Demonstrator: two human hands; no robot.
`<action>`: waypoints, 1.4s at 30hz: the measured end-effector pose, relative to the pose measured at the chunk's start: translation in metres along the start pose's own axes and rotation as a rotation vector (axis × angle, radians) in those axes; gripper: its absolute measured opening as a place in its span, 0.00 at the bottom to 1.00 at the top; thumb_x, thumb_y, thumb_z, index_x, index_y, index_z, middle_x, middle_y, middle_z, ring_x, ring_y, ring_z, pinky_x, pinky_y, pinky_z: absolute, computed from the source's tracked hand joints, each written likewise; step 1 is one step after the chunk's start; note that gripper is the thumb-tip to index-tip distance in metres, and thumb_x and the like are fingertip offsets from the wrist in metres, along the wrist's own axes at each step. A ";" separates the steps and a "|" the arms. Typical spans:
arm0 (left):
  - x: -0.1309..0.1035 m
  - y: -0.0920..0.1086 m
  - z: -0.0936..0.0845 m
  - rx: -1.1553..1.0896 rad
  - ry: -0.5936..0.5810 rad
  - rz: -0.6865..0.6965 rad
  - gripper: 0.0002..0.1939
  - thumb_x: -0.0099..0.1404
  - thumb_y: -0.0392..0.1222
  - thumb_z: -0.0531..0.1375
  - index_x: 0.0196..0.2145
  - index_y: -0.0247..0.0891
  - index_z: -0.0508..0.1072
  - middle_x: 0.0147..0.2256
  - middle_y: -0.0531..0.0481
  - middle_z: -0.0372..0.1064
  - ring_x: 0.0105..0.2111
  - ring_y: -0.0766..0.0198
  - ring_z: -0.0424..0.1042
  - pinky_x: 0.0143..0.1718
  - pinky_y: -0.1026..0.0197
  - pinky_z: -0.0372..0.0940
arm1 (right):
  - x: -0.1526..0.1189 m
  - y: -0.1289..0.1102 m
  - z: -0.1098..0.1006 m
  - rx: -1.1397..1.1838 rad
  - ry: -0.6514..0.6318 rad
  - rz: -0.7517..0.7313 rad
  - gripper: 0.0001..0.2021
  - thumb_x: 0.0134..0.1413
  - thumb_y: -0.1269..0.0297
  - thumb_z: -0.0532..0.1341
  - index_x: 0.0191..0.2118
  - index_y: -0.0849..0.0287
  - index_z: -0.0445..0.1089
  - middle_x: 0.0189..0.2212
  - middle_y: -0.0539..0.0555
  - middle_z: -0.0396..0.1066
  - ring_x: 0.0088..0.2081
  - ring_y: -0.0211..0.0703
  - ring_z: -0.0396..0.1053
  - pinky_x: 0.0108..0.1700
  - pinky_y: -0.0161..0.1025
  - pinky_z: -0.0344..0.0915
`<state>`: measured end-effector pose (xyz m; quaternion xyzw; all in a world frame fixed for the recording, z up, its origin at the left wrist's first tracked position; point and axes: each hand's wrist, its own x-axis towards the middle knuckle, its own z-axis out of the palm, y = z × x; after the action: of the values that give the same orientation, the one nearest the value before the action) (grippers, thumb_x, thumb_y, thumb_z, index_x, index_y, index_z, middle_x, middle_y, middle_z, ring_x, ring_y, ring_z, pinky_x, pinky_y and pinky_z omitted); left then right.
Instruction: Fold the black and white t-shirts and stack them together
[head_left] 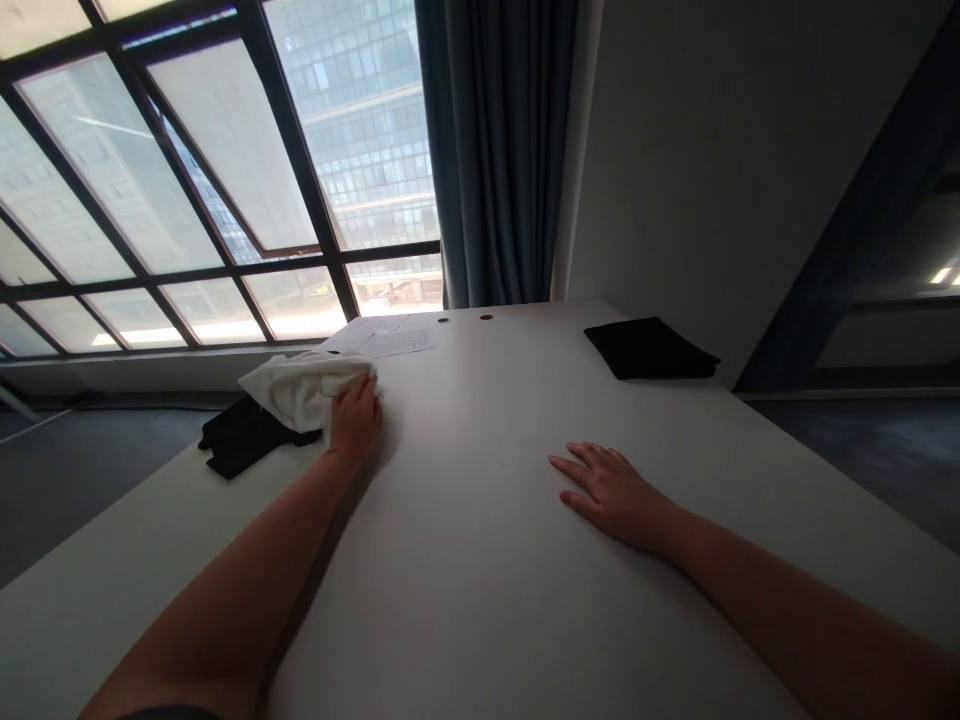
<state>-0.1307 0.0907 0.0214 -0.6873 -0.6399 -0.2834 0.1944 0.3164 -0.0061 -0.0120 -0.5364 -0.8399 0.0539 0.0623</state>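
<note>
My left hand (357,418) is at the right end of a crumpled white cloth (296,388), its fingers bent over the fabric and closed on it; the thumb is hidden. Partly beneath that cloth lies a black cloth (251,437), spread near the table's left edge. My right hand (611,492) rests palm down on the white table (465,560) with its fingers spread and nothing in it. Farther back on the right is a flat, folded black cloth (649,348), apart from both hands.
Printed paper sheets (394,340) lie at the table's far left corner. Two small round holes (487,317) sit near the far edge. Beyond stand a dark blue curtain (499,150), a large window (232,150) and a grey wall (697,170).
</note>
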 end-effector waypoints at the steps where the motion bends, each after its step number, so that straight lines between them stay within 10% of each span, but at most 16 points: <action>1: -0.004 0.018 0.004 -0.017 -0.043 0.091 0.26 0.75 0.37 0.49 0.67 0.31 0.67 0.68 0.36 0.62 0.68 0.51 0.61 0.70 0.48 0.50 | 0.000 0.000 0.000 0.002 0.008 -0.005 0.32 0.68 0.44 0.52 0.72 0.49 0.63 0.72 0.63 0.58 0.72 0.64 0.54 0.71 0.66 0.50; 9: -0.032 0.094 -0.008 -0.216 -0.282 0.884 0.31 0.73 0.44 0.57 0.72 0.44 0.62 0.74 0.40 0.50 0.74 0.47 0.50 0.72 0.42 0.48 | 0.000 0.000 0.001 0.019 0.046 -0.014 0.29 0.68 0.48 0.55 0.70 0.50 0.66 0.70 0.64 0.61 0.70 0.64 0.57 0.70 0.64 0.51; 27: -0.041 0.100 -0.015 -0.187 -0.460 0.287 0.16 0.71 0.43 0.58 0.54 0.39 0.76 0.50 0.39 0.78 0.54 0.46 0.74 0.57 0.45 0.67 | 0.002 0.000 -0.001 0.147 0.095 -0.122 0.25 0.67 0.54 0.58 0.65 0.55 0.72 0.67 0.66 0.64 0.69 0.63 0.59 0.70 0.67 0.52; 34: -0.097 0.129 -0.063 -0.782 -0.646 0.496 0.26 0.73 0.49 0.60 0.66 0.45 0.67 0.64 0.41 0.69 0.63 0.51 0.69 0.64 0.51 0.64 | -0.011 -0.021 -0.014 0.370 0.236 -0.419 0.24 0.66 0.66 0.60 0.66 0.51 0.69 0.66 0.61 0.64 0.67 0.53 0.63 0.69 0.54 0.62; 38: -0.107 0.125 -0.073 -0.714 -0.707 0.753 0.44 0.63 0.57 0.71 0.71 0.48 0.61 0.73 0.40 0.53 0.71 0.42 0.55 0.70 0.44 0.55 | -0.015 -0.026 -0.018 0.375 0.115 -0.457 0.26 0.63 0.68 0.63 0.66 0.53 0.69 0.68 0.61 0.63 0.67 0.54 0.63 0.69 0.53 0.62; 42: -0.098 0.118 -0.067 -0.568 -0.647 0.703 0.38 0.64 0.53 0.70 0.68 0.50 0.65 0.68 0.41 0.60 0.66 0.43 0.63 0.67 0.44 0.59 | -0.011 -0.024 -0.018 0.372 0.090 -0.435 0.22 0.63 0.69 0.63 0.61 0.55 0.72 0.66 0.62 0.64 0.66 0.55 0.64 0.68 0.53 0.63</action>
<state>-0.0251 -0.0397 0.0211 -0.9369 -0.2975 -0.1375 -0.1219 0.3022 -0.0259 0.0093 -0.3247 -0.9074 0.1683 0.2068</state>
